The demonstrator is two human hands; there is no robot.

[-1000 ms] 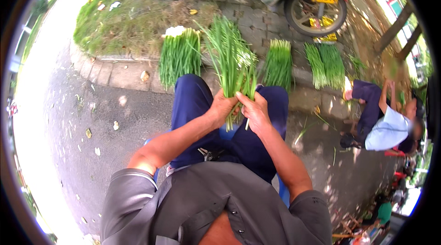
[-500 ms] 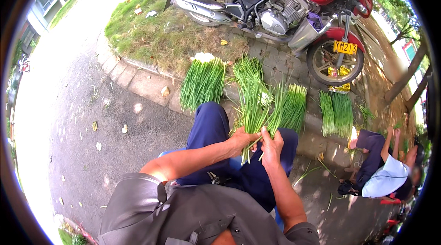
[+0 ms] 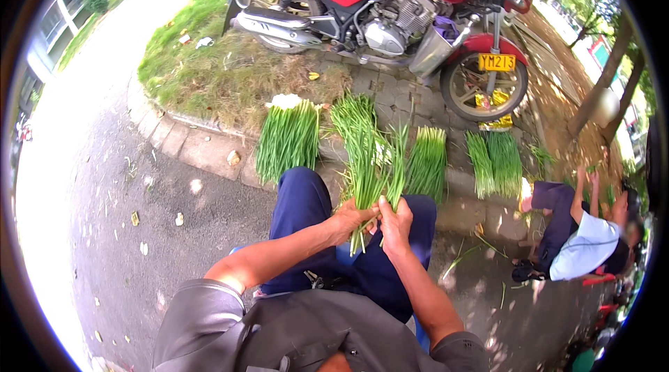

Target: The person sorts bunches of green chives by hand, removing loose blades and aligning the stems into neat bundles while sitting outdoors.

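While both hands meet above the knees, the left hand (image 3: 350, 218) & right hand (image 3: 394, 222) have fingers closed round the lower stems of a bunch of green chives (image 3: 369, 156), held upright w/ tips fanning away from the body. Three more chive bundles lie on the kerb (image 3: 209, 152) just beyond: left bundle (image 3: 287, 138), middle bundle (image 3: 426, 161), right bundle (image 3: 495, 161). Red motorbike (image 3: 390, 2) parked behind. Another person (image 3: 582, 243) sits at right.

Grey short-sleeved shirt (image 3: 306, 333) up top with the sleeves ending above the elbows, forearms bare all the way down to the left hand (image 3: 350, 218) and right hand (image 3: 396, 225), and dark navy-blue trousers (image 3: 306, 211) covering both knees below.
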